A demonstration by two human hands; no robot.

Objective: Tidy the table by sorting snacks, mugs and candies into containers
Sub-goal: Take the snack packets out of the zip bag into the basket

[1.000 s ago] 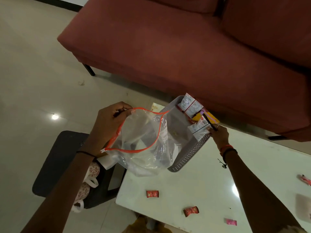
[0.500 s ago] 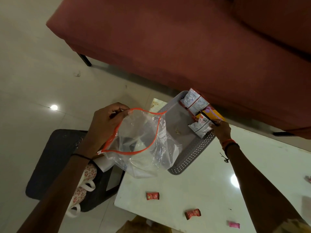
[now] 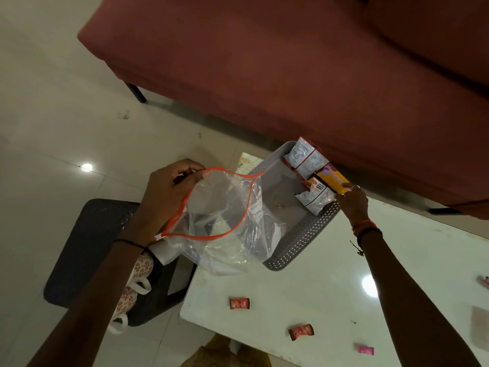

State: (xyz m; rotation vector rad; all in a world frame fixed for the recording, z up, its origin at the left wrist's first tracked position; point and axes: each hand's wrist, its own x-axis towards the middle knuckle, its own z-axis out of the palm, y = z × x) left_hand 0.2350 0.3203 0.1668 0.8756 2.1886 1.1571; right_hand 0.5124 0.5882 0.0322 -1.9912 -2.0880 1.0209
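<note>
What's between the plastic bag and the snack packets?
In the head view, only the grey basket's bare floor lies between the plastic bag and the snack packets.

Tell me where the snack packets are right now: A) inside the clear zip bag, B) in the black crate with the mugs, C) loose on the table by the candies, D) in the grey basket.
D: the snack packets stand along the far side of the grey basket, with the right hand on them, while the zip bag holds none.
</note>
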